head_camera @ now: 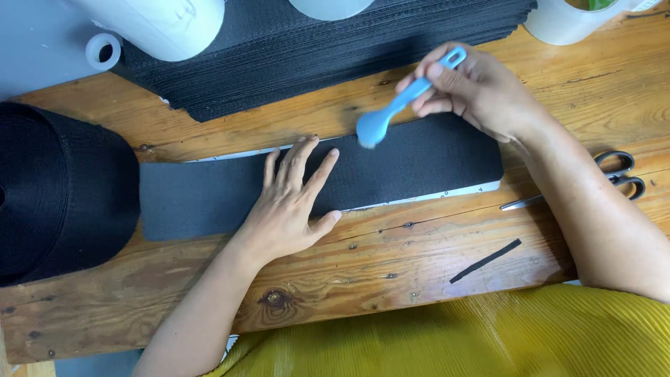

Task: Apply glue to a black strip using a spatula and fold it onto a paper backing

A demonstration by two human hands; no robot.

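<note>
Both hands work the strip (412,164): our left hand (289,209) should press flat on it while our right hand (474,87) grips the blue tool (398,105) steadily above.

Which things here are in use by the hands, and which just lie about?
In use: blue tool in right hand; black webbing strip under left hand; webbing roll.
Lying about: scissors; cut sliver; stacked black pieces; tape roll.
</note>
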